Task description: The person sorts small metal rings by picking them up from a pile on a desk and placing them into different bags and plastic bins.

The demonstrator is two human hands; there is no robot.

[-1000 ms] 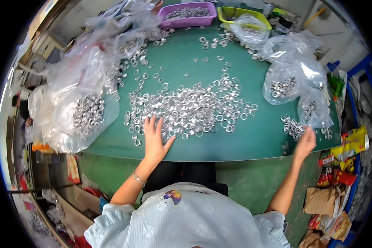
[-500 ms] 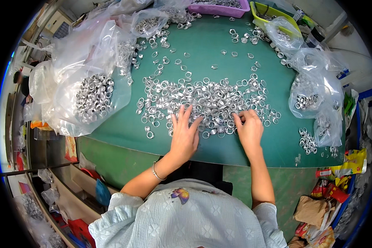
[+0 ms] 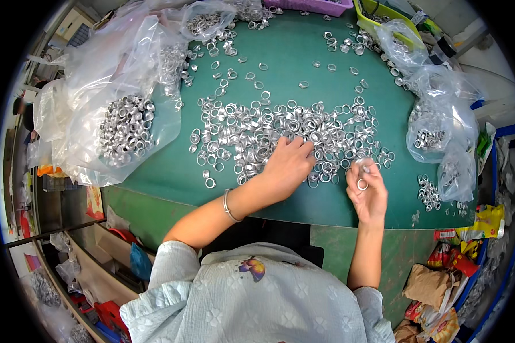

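A wide heap of silver metal rings (image 3: 257, 128) is spread over the middle of the green tabletop. Into the near edge of this heap reaches my left hand (image 3: 288, 168), its fingers curled down among the rings; whatever they grip is hidden under them. Just right of the heap's front, my right hand (image 3: 369, 194) is raised with its palm partly turned up and the fingers bent in. A silver ring (image 3: 362, 184) shows against those fingers, and another shiny piece sits near the fingertips.
A clear plastic bag (image 3: 86, 137) with many rings lies at left. More bagged rings (image 3: 429, 139) lie at right, beside a small ring pile (image 3: 428, 193). A purple tray (image 3: 320, 4) and a yellow-green basket (image 3: 392, 23) stand at the far edge. Stray rings dot the green tabletop (image 3: 286, 57).
My left hand has moved right and its spread fingers have curled into the heap. My right hand has shifted right and turned palm up, with rings now showing in it.
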